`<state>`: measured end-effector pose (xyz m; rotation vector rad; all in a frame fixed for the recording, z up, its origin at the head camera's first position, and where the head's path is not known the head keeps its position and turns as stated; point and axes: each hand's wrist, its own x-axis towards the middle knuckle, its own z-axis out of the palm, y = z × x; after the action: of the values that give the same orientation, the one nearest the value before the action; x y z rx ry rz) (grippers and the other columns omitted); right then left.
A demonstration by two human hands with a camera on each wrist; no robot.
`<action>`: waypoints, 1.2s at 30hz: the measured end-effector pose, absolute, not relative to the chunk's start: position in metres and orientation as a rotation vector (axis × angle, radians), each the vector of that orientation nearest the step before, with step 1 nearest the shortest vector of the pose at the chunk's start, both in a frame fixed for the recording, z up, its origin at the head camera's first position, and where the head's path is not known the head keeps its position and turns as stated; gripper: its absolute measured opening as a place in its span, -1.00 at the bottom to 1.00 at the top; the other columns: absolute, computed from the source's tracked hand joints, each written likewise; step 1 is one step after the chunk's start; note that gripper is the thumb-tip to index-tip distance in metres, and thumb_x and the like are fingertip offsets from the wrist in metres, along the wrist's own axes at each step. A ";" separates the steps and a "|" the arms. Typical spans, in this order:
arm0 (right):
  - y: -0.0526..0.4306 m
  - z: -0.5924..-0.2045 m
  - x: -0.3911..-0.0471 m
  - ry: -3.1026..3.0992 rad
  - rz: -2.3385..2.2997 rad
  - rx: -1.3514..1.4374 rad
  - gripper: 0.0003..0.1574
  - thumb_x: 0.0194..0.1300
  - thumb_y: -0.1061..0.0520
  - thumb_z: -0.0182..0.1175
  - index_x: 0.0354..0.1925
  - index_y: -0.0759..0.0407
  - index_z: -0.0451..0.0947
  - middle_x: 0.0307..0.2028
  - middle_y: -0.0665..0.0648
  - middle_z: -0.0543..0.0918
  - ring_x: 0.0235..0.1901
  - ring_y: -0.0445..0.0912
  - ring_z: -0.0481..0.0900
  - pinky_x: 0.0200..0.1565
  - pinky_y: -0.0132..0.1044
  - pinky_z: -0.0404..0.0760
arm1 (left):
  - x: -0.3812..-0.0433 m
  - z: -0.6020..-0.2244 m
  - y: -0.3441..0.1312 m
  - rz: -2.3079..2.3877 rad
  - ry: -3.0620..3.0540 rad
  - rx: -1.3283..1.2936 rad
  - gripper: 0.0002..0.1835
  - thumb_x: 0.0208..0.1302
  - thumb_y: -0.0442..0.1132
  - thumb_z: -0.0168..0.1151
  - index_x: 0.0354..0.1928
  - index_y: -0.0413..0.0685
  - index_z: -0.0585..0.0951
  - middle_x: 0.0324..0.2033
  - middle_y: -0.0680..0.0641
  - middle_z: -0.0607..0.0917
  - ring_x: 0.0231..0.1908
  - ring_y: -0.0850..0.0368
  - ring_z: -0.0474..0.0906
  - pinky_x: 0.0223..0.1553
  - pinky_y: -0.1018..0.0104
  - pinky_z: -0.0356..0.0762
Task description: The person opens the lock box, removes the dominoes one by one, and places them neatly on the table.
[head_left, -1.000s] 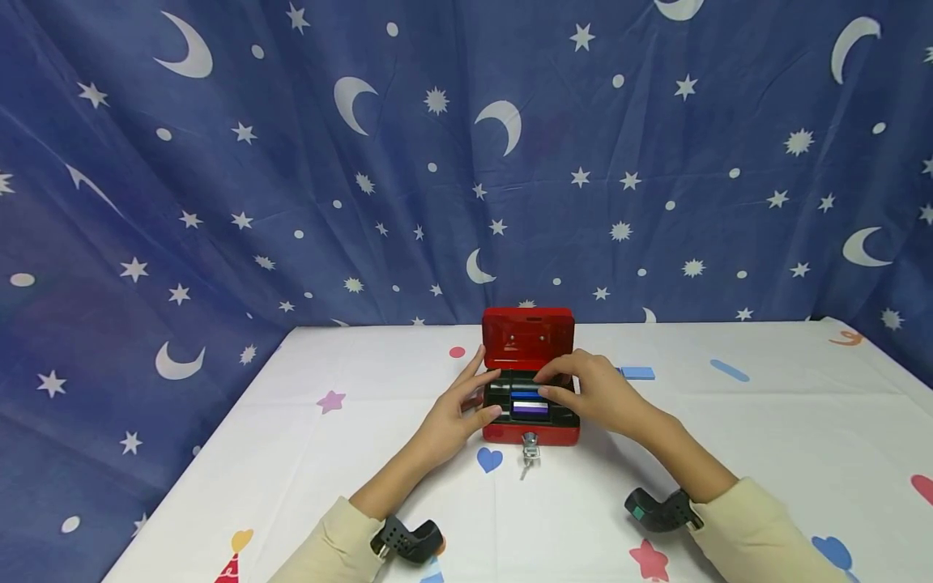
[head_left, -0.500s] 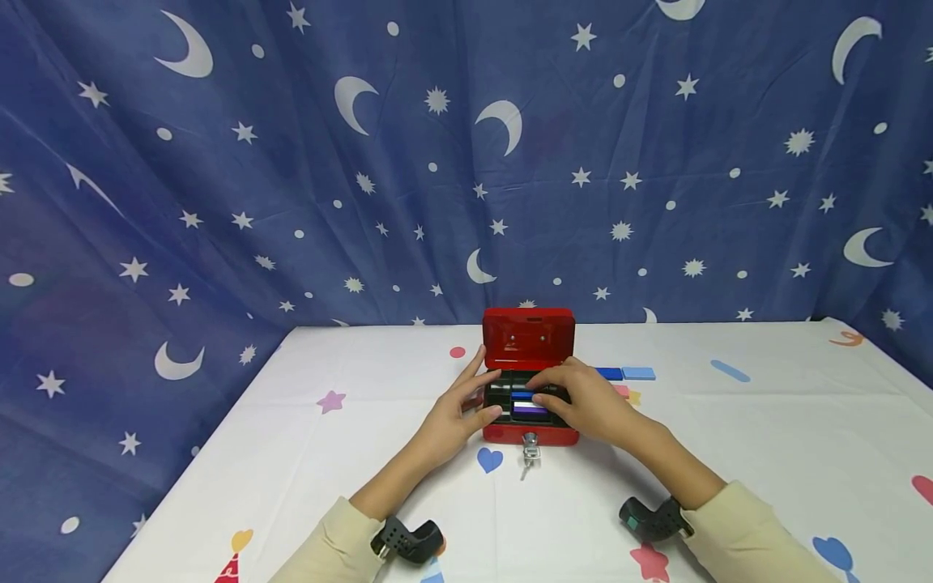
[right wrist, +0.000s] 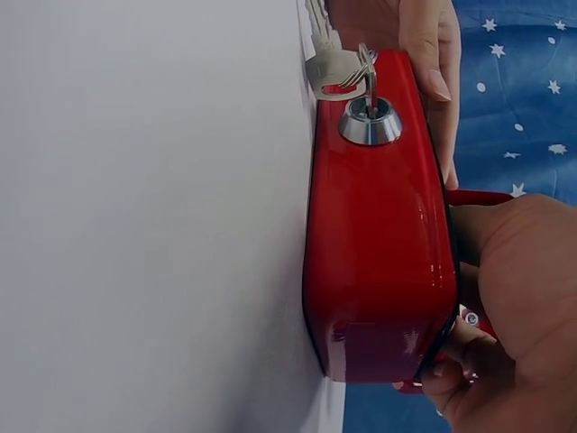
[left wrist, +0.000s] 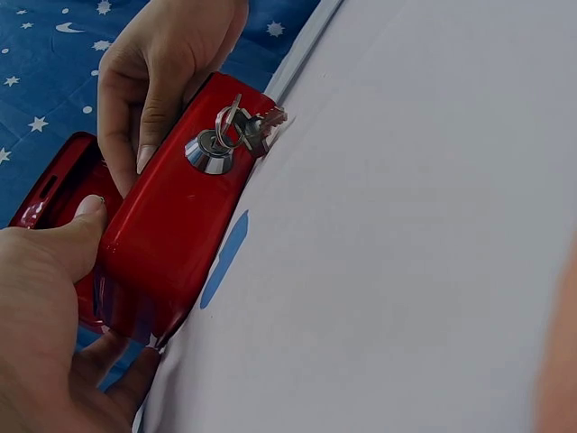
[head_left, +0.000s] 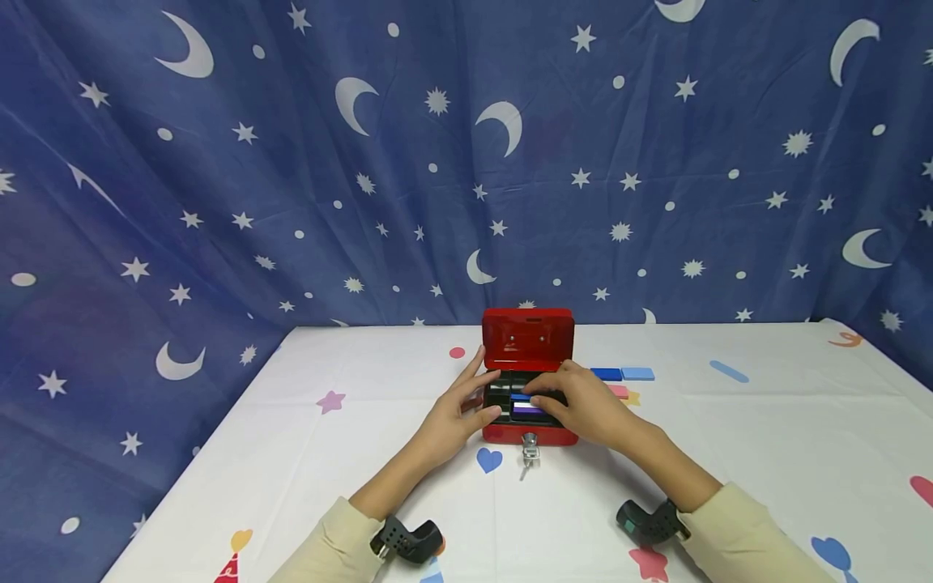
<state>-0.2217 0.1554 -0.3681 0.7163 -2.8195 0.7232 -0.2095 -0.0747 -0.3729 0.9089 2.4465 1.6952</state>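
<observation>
An open red cash box (head_left: pixel 496 435) stands mid-table, its lid (head_left: pixel 528 336) raised at the back. Keys (left wrist: pixel 254 126) hang from the front lock (head_left: pixel 530 440). Inside is a black compartmented tray (head_left: pixel 499 389); its middle compartment holds a slim blue block (head_left: pixel 520 397) and a white-and-purple block (head_left: pixel 526 408). My left hand (head_left: pixel 452 417) grips the box's left side, thumb at the front rim, fingers spread along the side. My right hand (head_left: pixel 586 405) reaches over the right wall, thumb and forefinger pinching around the blue block. Its other fingers are hidden.
Right of the box lie a dark blue block (head_left: pixel 607 374), a light blue block (head_left: pixel 638 374) and a pink block (head_left: pixel 618 392), partly behind my right hand. A white printed cloth (head_left: pixel 729 445) covers the table. A blue star-and-moon curtain (head_left: pixel 408 202) hangs behind.
My right hand has moved left and slightly down over the tray, uncovering the dark blue and pink blocks on the table. My left hand and the box have stayed in place.
</observation>
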 end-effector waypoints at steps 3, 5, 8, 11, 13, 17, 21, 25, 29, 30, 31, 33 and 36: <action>0.155 -0.368 -0.221 -2.817 0.735 0.716 -0.73 0.21 0.09 0.33 -0.08 -0.05 0.70 -0.28 -0.01 0.59 -0.30 -0.13 0.41 -0.36 -0.35 0.49 | -0.209 -0.373 -0.075 1.696 2.447 0.911 -0.42 0.28 -0.38 0.21 0.33 -0.31 0.32 0.48 -0.08 -0.05 0.40 -0.17 0.02 0.24 -0.09 0.27; 0.155 -0.367 -0.221 -2.816 0.739 0.713 -0.73 0.20 0.09 0.34 -0.08 -0.05 0.70 -0.29 -0.02 0.58 -0.31 -0.14 0.40 -0.36 -0.36 0.49 | -0.209 -0.372 -0.074 1.697 2.447 0.910 -0.42 0.28 -0.38 0.21 0.33 -0.31 0.33 0.48 -0.08 -0.04 0.40 -0.17 0.02 0.24 -0.10 0.27; 0.155 -0.367 -0.220 -2.813 0.744 0.707 -0.72 0.18 0.10 0.36 -0.09 -0.05 0.71 -0.31 -0.03 0.56 -0.33 -0.15 0.40 -0.37 -0.37 0.50 | -0.208 -0.372 -0.074 1.695 2.447 0.907 -0.42 0.28 -0.38 0.21 0.33 -0.31 0.33 0.48 -0.07 -0.05 0.40 -0.13 0.02 0.24 -0.09 0.27; 0.154 -0.365 -0.220 -2.804 0.738 0.710 -0.72 0.17 0.12 0.36 -0.09 -0.05 0.71 -0.33 -0.04 0.56 -0.34 -0.15 0.40 -0.36 -0.38 0.51 | -0.208 -0.372 -0.074 1.693 2.447 0.903 -0.42 0.28 -0.37 0.21 0.33 -0.31 0.33 0.48 -0.06 -0.05 0.41 -0.10 0.02 0.24 -0.09 0.26; 0.154 -0.365 -0.219 -2.796 0.735 0.717 -0.71 0.16 0.12 0.37 -0.09 -0.05 0.71 -0.33 -0.04 0.57 -0.34 -0.15 0.41 -0.35 -0.38 0.52 | -0.208 -0.372 -0.074 1.692 2.451 0.900 -0.41 0.28 -0.37 0.22 0.33 -0.30 0.33 0.48 -0.06 -0.05 0.41 -0.09 0.03 0.24 -0.09 0.27; 0.155 -0.364 -0.219 -2.756 0.728 0.748 -0.71 0.16 0.14 0.37 -0.10 -0.03 0.70 -0.30 -0.03 0.63 -0.29 -0.12 0.48 -0.27 -0.32 0.56 | -0.208 -0.372 -0.074 1.694 2.452 0.896 -0.42 0.28 -0.38 0.22 0.33 -0.30 0.33 0.48 -0.06 -0.05 0.40 -0.09 0.04 0.24 -0.09 0.27; 0.156 -0.363 -0.220 -2.705 0.724 0.817 -0.71 0.17 0.18 0.36 -0.09 0.01 0.70 -0.21 0.01 0.70 -0.21 -0.06 0.59 -0.11 -0.18 0.62 | -0.208 -0.372 -0.074 1.696 2.447 0.894 -0.42 0.28 -0.37 0.22 0.33 -0.30 0.33 0.48 -0.06 -0.05 0.41 -0.09 0.02 0.24 -0.09 0.26; 0.156 -0.362 -0.221 -2.683 0.741 0.859 -0.71 0.18 0.23 0.34 -0.08 0.05 0.69 -0.16 0.03 0.71 -0.18 -0.05 0.63 -0.08 -0.16 0.63 | -0.209 -0.372 -0.074 1.698 2.450 0.896 -0.41 0.28 -0.37 0.22 0.33 -0.30 0.33 0.48 -0.07 -0.05 0.41 -0.13 0.01 0.24 -0.10 0.26; 0.157 -0.360 -0.220 -2.671 0.771 0.866 -0.70 0.19 0.25 0.33 -0.07 0.07 0.69 -0.15 0.05 0.71 -0.16 -0.03 0.64 -0.07 -0.15 0.63 | -0.209 -0.372 -0.074 1.701 2.452 0.902 -0.41 0.28 -0.38 0.21 0.34 -0.30 0.33 0.48 -0.08 -0.05 0.40 -0.17 0.01 0.24 -0.12 0.27; 0.157 -0.359 -0.220 -2.668 0.779 0.865 -0.71 0.20 0.25 0.33 -0.07 0.07 0.69 -0.15 0.05 0.71 -0.16 -0.03 0.64 -0.06 -0.15 0.63 | -0.209 -0.372 -0.074 1.699 2.452 0.902 -0.41 0.28 -0.37 0.21 0.34 -0.30 0.33 0.48 -0.07 -0.05 0.40 -0.17 0.01 0.24 -0.11 0.27; 0.157 -0.358 -0.220 -2.663 0.784 0.863 -0.71 0.20 0.25 0.32 -0.07 0.07 0.69 -0.14 0.06 0.71 -0.16 -0.02 0.65 -0.05 -0.13 0.63 | -0.209 -0.372 -0.074 1.696 2.453 0.900 -0.41 0.28 -0.37 0.21 0.34 -0.29 0.33 0.48 -0.07 -0.05 0.40 -0.15 0.02 0.24 -0.11 0.27; 0.159 -0.357 -0.220 -2.657 0.796 0.857 -0.71 0.21 0.25 0.31 -0.07 0.08 0.68 -0.14 0.06 0.71 -0.16 -0.01 0.65 -0.05 -0.11 0.62 | -0.209 -0.372 -0.075 1.690 2.454 0.895 -0.41 0.29 -0.36 0.22 0.34 -0.28 0.33 0.48 -0.06 -0.05 0.40 -0.13 0.03 0.24 -0.10 0.27; 0.162 -0.353 -0.221 -2.645 0.816 0.844 -0.71 0.21 0.26 0.31 -0.07 0.08 0.68 -0.15 0.06 0.71 -0.19 -0.02 0.64 -0.07 -0.13 0.63 | -0.209 -0.372 -0.075 1.688 2.454 0.889 -0.41 0.28 -0.36 0.22 0.34 -0.27 0.33 0.48 -0.05 -0.05 0.41 -0.10 0.02 0.24 -0.09 0.27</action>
<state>-0.2210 0.1619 -0.3532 0.8445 -2.6447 0.8164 -0.2088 -0.0746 -0.3724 0.8895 2.4542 1.6883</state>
